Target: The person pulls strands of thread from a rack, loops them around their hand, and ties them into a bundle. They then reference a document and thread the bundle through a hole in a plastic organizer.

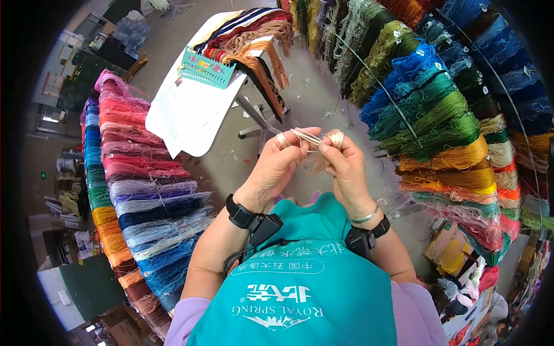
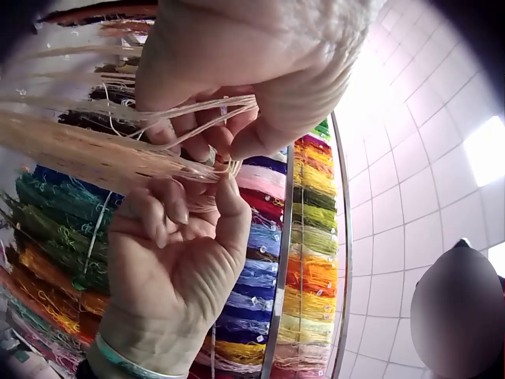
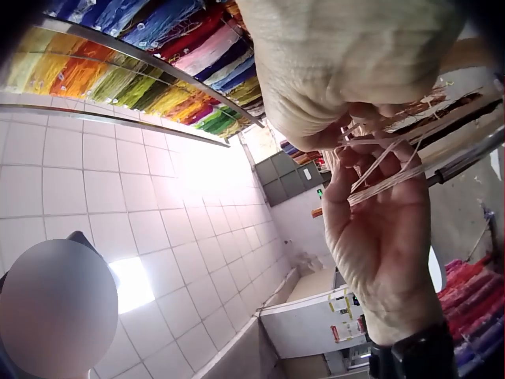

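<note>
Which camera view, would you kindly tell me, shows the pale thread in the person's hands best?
The left wrist view: the pale thread appears large, its bundle and separate strands distinguishable. The head view shows it small, between left hand and right hand; the right wrist view shows some strands.

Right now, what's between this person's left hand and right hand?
Strands of pale thread span the gap between the left hand and the right hand. The head view shows this.
</note>
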### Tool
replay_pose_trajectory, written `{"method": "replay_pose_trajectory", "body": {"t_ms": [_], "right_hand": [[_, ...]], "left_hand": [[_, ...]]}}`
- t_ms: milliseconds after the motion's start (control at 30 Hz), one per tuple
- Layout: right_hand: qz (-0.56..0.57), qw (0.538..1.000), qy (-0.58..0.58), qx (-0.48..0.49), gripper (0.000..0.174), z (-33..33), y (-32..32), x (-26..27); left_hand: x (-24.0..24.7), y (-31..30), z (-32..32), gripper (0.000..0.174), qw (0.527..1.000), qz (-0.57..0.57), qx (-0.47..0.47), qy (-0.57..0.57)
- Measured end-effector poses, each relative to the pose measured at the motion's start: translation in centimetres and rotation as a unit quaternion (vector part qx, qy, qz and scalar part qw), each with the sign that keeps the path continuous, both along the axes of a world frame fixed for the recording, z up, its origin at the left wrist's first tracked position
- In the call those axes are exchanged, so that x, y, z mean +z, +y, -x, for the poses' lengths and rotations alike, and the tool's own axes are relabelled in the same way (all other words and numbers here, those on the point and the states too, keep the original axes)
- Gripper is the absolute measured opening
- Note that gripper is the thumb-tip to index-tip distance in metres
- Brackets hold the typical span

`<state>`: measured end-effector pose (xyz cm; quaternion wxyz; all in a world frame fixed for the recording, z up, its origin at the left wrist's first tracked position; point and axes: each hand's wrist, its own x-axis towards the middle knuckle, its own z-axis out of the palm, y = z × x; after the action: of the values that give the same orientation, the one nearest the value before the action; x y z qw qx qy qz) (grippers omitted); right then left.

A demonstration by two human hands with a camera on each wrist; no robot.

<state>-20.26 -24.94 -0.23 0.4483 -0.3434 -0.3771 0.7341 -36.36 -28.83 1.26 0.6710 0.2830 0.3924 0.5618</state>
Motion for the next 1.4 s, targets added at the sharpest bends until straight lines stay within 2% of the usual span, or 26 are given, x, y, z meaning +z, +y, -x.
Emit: {"method": "replay_pose_trajectory", "body": {"t_ms": [100, 300, 700, 900, 1000, 1067, 1133, 1200, 1300, 1400], "right_hand": [[0.027, 0.998, 0.042, 0.031, 0.005, -0.3, 0.1, 0.2], [0.027, 0.997, 0.042, 0.054, 0.003, -0.4, 0.3, 0.9], [-0.005, 0.997, -0.018, 0.069, 0.004, 0.1, -0.2, 0.7], [-0.010, 0.997, 0.021, 0.076, 0.006, 0.0, -0.3, 0.3], [-0.006, 0.995, 0.000, 0.096, 0.006, 0.1, -0.2, 0.5], [-0.051, 0.993, -0.028, 0.098, 0.008, 0.6, -0.3, 0.7], [-0.006, 0.993, 0.024, 0.117, 0.010, 0.4, -0.1, 0.6], [0.127, 0.968, 0.154, 0.151, 0.012, -0.9, 0.8, 0.1], [0.196, 0.938, 0.266, 0.104, 0.015, -1.1, 1.2, 0.6], [0.114, 0.980, 0.132, 0.096, 0.013, -0.6, 0.9, 1.1]], "left_hand": [[0.8, 0.0, -0.2, 0.045, 1.000, -0.011, -0.004, -0.011], [0.0, -0.1, 0.6, 0.040, 0.998, -0.013, -0.027, -0.058], [0.3, -0.4, 0.1, 0.030, 0.998, 0.030, 0.041, -0.031], [0.3, -0.5, 0.4, 0.027, 0.997, 0.036, 0.041, -0.046], [0.0, -0.5, 0.4, 0.024, 0.998, 0.025, 0.034, -0.045], [0.6, -0.4, 0.1, 0.026, 0.998, 0.035, 0.031, -0.035], [0.5, -0.4, 0.4, 0.030, 0.999, 0.033, 0.007, -0.030], [-0.6, -0.5, 1.4, 0.038, 0.998, 0.019, -0.029, -0.050], [-1.6, -0.3, 1.6, 0.049, 0.986, 0.003, -0.055, -0.155], [0.5, -0.2, -0.2, 0.057, 0.975, 0.035, -0.006, -0.219]]}}
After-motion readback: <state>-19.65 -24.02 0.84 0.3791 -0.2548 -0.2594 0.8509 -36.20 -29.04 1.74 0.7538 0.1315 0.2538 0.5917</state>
